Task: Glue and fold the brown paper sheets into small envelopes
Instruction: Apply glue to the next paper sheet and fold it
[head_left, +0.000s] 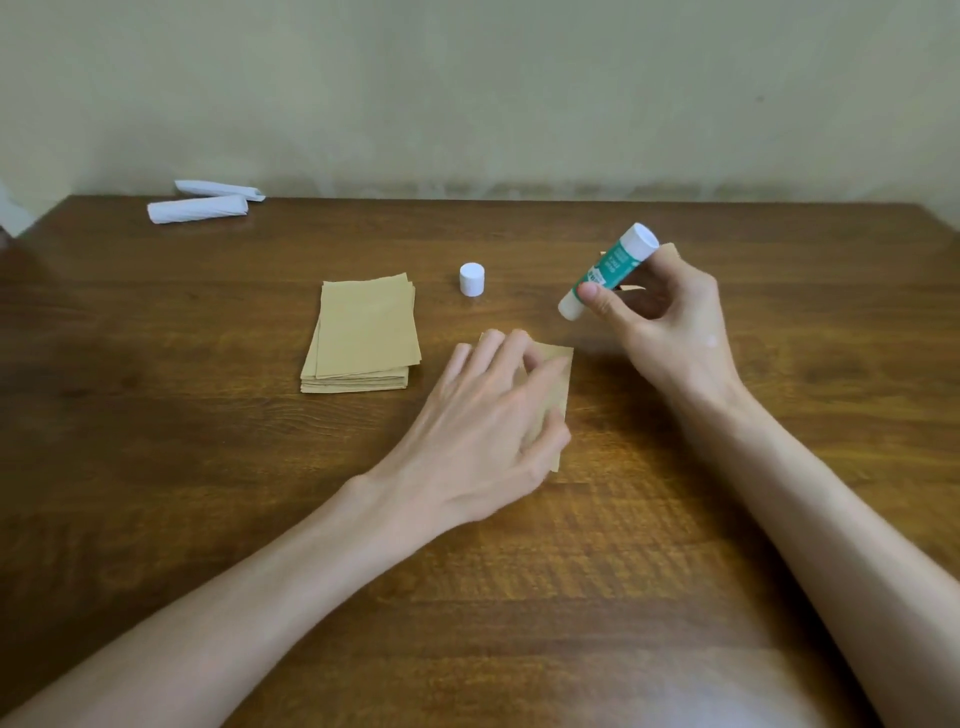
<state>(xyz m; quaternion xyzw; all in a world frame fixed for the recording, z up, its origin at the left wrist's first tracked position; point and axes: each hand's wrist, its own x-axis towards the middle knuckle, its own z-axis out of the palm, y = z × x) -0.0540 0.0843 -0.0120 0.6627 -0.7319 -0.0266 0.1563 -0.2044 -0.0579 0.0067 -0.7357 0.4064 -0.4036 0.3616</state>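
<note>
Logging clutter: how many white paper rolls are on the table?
2, both far left on the table: one white paper roll by the back edge, the second white roll just in front. More could lie off-frame.

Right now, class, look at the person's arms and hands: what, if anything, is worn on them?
Nothing visible is worn. The left forearm and right forearm are bare to the frame edge: no sleeves, gloves, watch or bracelet. The left hand and right hand show no rings.

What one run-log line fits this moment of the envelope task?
left hand: rests on brown sheet | right hand: holds glue stick aloft | cap: off, standing on table | paper stack: beside sheet
</note>
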